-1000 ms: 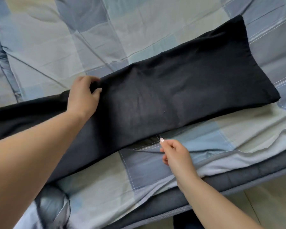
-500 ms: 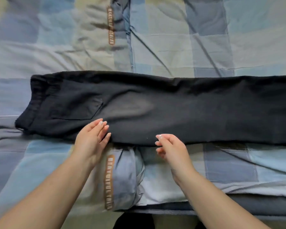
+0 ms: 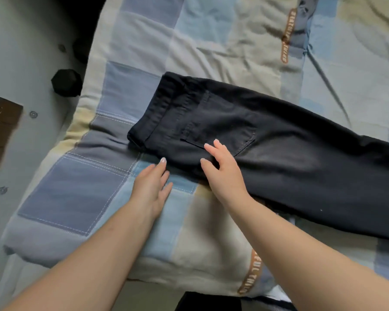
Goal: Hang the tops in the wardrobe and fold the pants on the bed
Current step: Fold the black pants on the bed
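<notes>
Black pants (image 3: 279, 144) lie flat on the bed, folded lengthwise, waistband at the left and a back pocket facing up; the legs run off the right edge of the view. My left hand (image 3: 152, 185) lies with straight fingers on the quilt, its fingertips at the near edge of the pants just below the waistband. Over the near edge of the pants, beside the pocket, my right hand (image 3: 222, 169) has its fingers spread and relaxed, and holds nothing.
A patchwork quilt (image 3: 76, 189) in blue, grey and cream covers the bed. The bed's left edge borders a grey floor (image 3: 16, 63) with a black object (image 3: 66, 83) and a brown patch (image 3: 1, 129). Something dark (image 3: 207, 301) sits below the near edge.
The view has swung left along the pants to the waistband end. Both hands have moved left with it, and my right hand's fingers have spread from loosely curled.
</notes>
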